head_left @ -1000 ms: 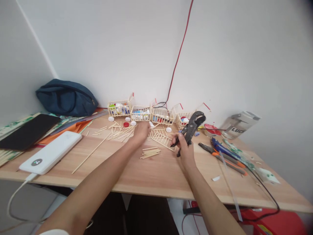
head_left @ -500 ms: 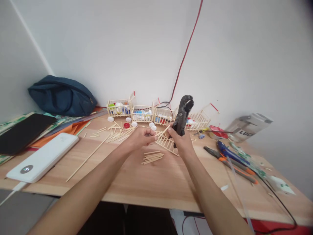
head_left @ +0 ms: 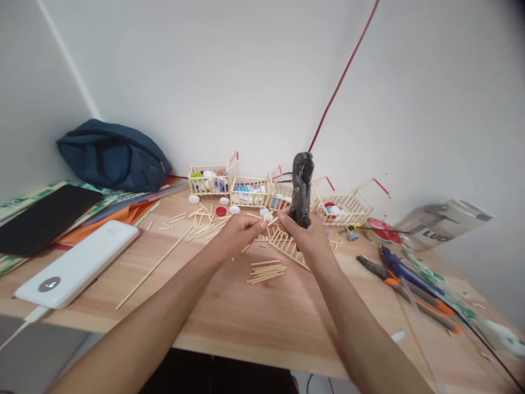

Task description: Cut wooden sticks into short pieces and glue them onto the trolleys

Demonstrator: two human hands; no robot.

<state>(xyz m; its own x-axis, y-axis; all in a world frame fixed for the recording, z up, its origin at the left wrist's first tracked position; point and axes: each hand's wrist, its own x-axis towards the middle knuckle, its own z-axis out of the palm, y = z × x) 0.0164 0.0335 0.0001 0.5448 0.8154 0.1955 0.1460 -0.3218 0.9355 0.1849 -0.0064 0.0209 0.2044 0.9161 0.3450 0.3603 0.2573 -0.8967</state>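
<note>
My right hand (head_left: 308,236) is wrapped round a black hand cutter (head_left: 302,189) with curved jaws, held upright with the jaws pointing up. A short wooden stick (head_left: 272,222) lies between its thumb tip and the fingers of my left hand (head_left: 241,234). Those left fingers are pinched together at the stick's near end. Just beneath my hands, a flat wooden stick grid (head_left: 289,247) rests on the table, partly covered by the right hand. Nearer to me lies a small pile of cut sticks (head_left: 266,272). More loose sticks (head_left: 205,227) are scattered beyond my left hand.
Along the wall stand several small stick carts filled with bottle caps, including a left one (head_left: 209,180) and a right one (head_left: 344,209). Orange-handled pliers (head_left: 426,301) and a blue tool (head_left: 404,268) lie right. Left are a white power bank (head_left: 77,262) and blue bag (head_left: 115,156).
The view has shifted, so the table's things appear further right. The cutter has turned more upright. My hands have drawn closer, and less of the stick shows between them.
</note>
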